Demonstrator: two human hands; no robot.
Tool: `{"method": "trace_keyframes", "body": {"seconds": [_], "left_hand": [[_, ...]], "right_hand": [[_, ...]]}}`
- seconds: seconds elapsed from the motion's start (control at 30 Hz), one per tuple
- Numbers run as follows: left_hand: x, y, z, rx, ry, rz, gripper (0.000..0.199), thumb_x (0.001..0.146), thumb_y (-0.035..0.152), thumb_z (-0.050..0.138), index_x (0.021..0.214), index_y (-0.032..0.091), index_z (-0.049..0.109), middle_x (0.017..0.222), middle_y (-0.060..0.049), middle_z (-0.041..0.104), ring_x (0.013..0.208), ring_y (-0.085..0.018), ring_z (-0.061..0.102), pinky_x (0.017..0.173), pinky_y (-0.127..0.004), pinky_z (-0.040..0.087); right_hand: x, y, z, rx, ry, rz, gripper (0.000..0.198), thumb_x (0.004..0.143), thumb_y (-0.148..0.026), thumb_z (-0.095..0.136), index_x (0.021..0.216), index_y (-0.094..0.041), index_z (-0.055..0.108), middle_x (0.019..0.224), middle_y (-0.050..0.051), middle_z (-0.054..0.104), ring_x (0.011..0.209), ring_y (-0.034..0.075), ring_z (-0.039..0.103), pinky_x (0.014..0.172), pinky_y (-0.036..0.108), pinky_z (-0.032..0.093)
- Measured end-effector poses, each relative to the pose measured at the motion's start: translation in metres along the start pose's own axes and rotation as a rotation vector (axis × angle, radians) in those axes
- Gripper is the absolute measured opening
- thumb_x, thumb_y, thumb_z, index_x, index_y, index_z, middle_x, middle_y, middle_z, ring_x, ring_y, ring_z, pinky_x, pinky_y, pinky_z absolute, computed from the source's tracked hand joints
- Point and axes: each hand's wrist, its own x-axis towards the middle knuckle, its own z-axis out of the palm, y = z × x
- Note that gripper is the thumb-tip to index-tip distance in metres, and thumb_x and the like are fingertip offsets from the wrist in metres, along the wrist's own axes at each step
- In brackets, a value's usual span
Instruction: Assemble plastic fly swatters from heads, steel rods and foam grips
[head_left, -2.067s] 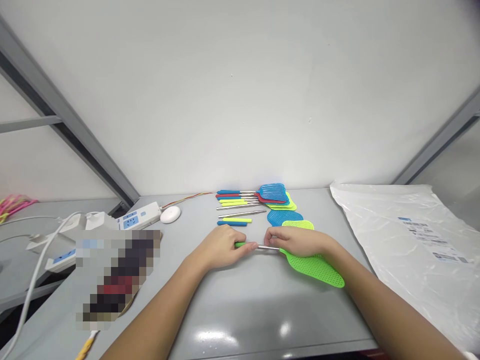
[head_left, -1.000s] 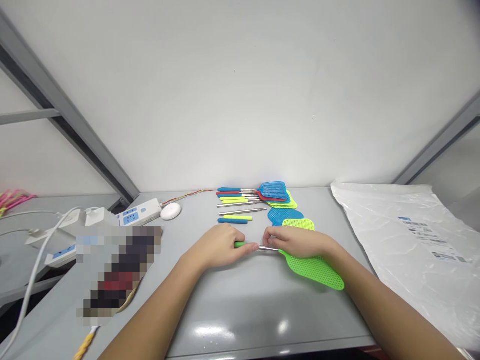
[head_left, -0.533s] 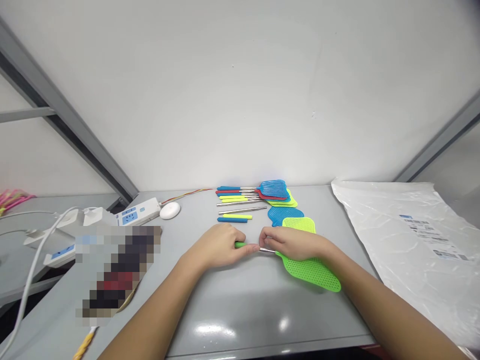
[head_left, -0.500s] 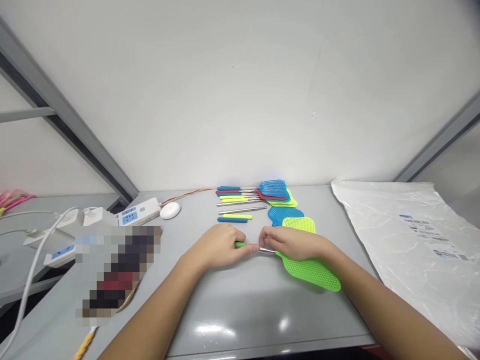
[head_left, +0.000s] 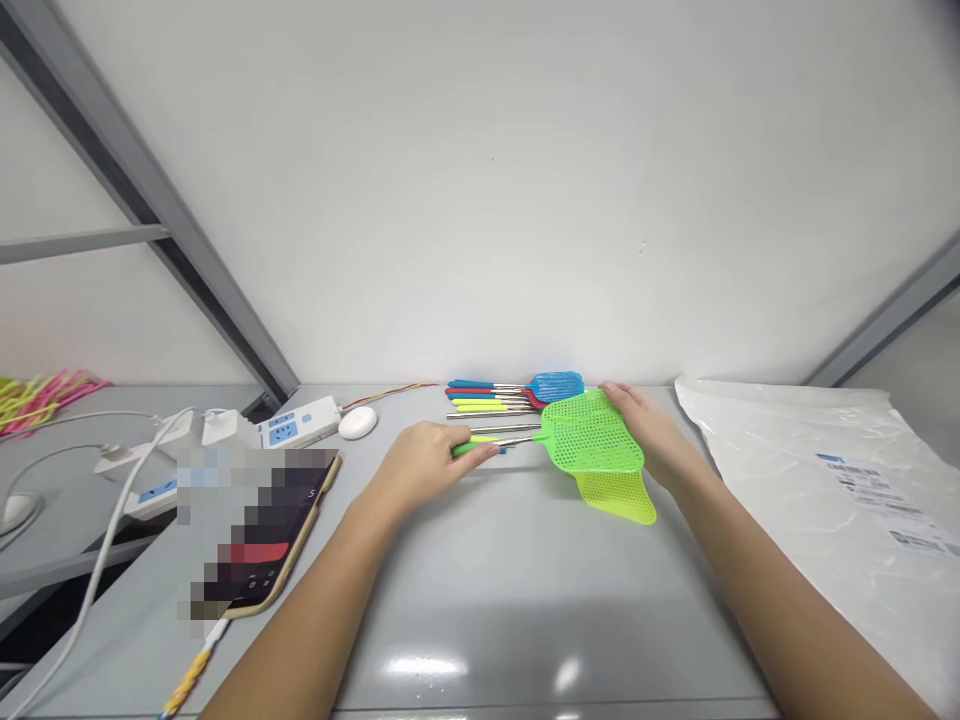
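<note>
A green fly swatter [head_left: 591, 436] with a metal rod and green handle is held over the grey table [head_left: 487, 600], just in front of a row of swatters. My left hand [head_left: 420, 462] grips its handle. My right hand [head_left: 651, 430] holds the far right edge of its mesh head. A yellow-green mesh head [head_left: 616, 497] lies on the table partly under it. Behind, by the wall, lies a pile of finished swatters with a blue head [head_left: 559, 384] on top and several coloured handles [head_left: 484, 395] pointing left.
A phone [head_left: 262, 525] lies at the left front with a cable. Behind it sit a white power strip [head_left: 296, 424] and a round white device [head_left: 358, 422]. A clear plastic bag [head_left: 832, 480] covers the table's right side. Pink and yellow strips [head_left: 45, 390] lie far left.
The green swatter has moved away from me to the row of parts. My right hand has shifted from the rod to the head's far edge. My left hand stays on the handle.
</note>
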Motion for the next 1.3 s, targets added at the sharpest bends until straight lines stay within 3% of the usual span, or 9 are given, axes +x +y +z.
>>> {"method": "trace_keyframes", "body": {"seconds": [0.13,0.3,0.47,0.77,1.3], "left_hand": [[0.000,0.001,0.000,-0.019,-0.033,0.023,0.054,0.088,0.064,0.032,0.062,0.020,0.052,0.055,0.000,0.054,0.055,-0.015,0.046,0.053,-0.027,0.020],[0.000,-0.004,0.000,0.003,0.004,0.034,0.054,0.088,0.063,0.033,0.064,0.020,0.055,0.057,-0.001,0.056,0.058,-0.016,0.049,0.055,-0.027,0.022],[-0.001,-0.006,0.001,0.002,-0.018,0.099,0.050,0.092,0.058,0.031,0.072,0.022,0.059,0.064,-0.001,0.062,0.062,-0.017,0.053,0.057,-0.026,0.026],[0.002,-0.001,0.011,0.139,-0.083,0.135,0.051,0.093,0.057,0.027,0.078,0.022,0.060,0.070,-0.002,0.066,0.062,-0.018,0.057,0.056,-0.027,0.026],[0.005,0.001,0.023,0.132,-0.014,0.134,0.051,0.093,0.057,0.027,0.069,0.020,0.052,0.057,0.000,0.056,0.052,-0.015,0.050,0.057,-0.027,0.028]], "right_hand": [[-0.004,0.000,0.001,0.202,-0.302,0.142,0.042,0.083,-0.053,0.056,0.104,-0.018,0.065,0.106,0.011,0.069,0.088,0.024,0.068,0.073,0.033,0.054],[-0.007,-0.002,-0.006,0.147,-0.520,0.232,0.037,0.082,-0.048,0.062,0.100,-0.016,0.068,0.098,0.010,0.072,0.084,0.021,0.068,0.070,0.030,0.054],[-0.009,0.001,0.002,0.119,-0.455,0.170,0.040,0.080,-0.047,0.065,0.109,-0.020,0.065,0.103,0.008,0.071,0.087,0.022,0.068,0.074,0.034,0.055],[-0.006,0.008,0.004,0.018,-0.416,0.145,0.041,0.076,-0.048,0.068,0.105,-0.019,0.067,0.103,0.008,0.071,0.087,0.025,0.068,0.073,0.036,0.056],[-0.009,0.000,0.002,0.011,-0.388,0.103,0.038,0.075,-0.046,0.069,0.103,-0.021,0.068,0.099,0.007,0.072,0.084,0.023,0.068,0.073,0.034,0.056]]}}
